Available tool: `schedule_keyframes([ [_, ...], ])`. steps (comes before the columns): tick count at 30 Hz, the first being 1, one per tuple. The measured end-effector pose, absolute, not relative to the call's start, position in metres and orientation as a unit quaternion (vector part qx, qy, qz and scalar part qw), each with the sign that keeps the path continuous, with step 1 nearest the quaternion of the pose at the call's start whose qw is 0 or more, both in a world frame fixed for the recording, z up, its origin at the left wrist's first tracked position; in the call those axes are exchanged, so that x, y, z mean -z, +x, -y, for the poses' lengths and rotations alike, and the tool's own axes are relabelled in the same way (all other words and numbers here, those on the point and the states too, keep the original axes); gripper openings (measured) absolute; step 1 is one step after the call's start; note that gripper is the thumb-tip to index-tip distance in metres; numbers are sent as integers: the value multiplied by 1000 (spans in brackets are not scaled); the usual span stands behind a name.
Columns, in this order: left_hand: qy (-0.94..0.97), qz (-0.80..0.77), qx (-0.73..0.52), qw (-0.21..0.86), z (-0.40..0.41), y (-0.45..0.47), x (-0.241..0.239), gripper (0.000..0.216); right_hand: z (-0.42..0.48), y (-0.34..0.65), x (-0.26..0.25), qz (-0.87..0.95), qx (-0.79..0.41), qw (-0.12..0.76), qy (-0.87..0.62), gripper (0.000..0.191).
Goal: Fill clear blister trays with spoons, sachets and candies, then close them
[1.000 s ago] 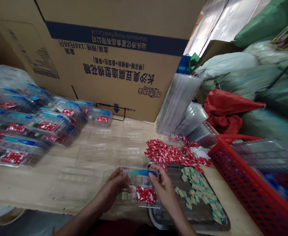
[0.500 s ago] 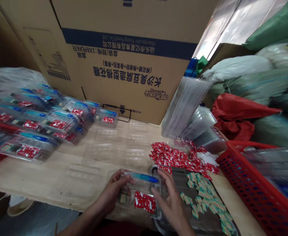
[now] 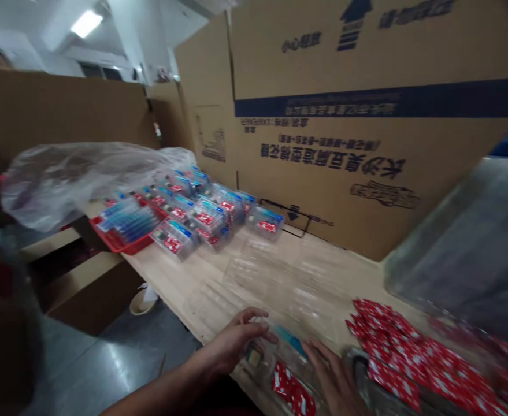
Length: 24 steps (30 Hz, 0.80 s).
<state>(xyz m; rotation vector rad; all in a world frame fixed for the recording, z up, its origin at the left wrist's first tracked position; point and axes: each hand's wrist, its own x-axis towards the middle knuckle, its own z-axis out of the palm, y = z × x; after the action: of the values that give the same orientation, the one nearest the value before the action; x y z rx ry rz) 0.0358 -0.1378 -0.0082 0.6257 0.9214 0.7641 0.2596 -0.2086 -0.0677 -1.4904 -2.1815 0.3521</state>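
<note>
Close in front of me is a clear plastic box (image 3: 267,377). Inside it are red packets with white spots (image 3: 292,390), a small green-and-beige block (image 3: 254,355) and a long blue piece (image 3: 292,341) along the far side. My left hand (image 3: 236,342) grips the box's left end, thumb and fingers around its edge. On the opposite end lies my right hand (image 3: 335,378), its fingers bent over the rim; its lower part runs out of view. Several empty clear plastic trays (image 3: 275,277) rest on the table just beyond the box.
Filled clear boxes (image 3: 210,214) are stacked at the back left, near a red basket (image 3: 138,245) of blue pieces. A large carton (image 3: 323,173) stands behind the table (image 3: 178,289). Loose red packets (image 3: 410,349) lie in a heap at right. An open carton (image 3: 84,277) sits on the floor.
The view has swung left, bringing the floor, ceiling light and whole red basket into sight. The red basket at right has left the view. Both hands stay on the same box.
</note>
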Motion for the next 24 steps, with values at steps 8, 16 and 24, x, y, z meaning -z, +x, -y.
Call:
schedule_keyframes([
  [8, 297, -530, -535, 587, 159, -31, 9, 67, 166, 205, 60, 812, -161, 279, -487, 89],
  [16, 94, -540, -682, 485, 167, -79, 12, 62, 147, 80, 22, 808, -254, 205, -491, 92],
  [24, 59, -554, -704, 441, 116, -168, -2, 27, 133, 111, 52, 823, -248, 182, -478, 92],
])
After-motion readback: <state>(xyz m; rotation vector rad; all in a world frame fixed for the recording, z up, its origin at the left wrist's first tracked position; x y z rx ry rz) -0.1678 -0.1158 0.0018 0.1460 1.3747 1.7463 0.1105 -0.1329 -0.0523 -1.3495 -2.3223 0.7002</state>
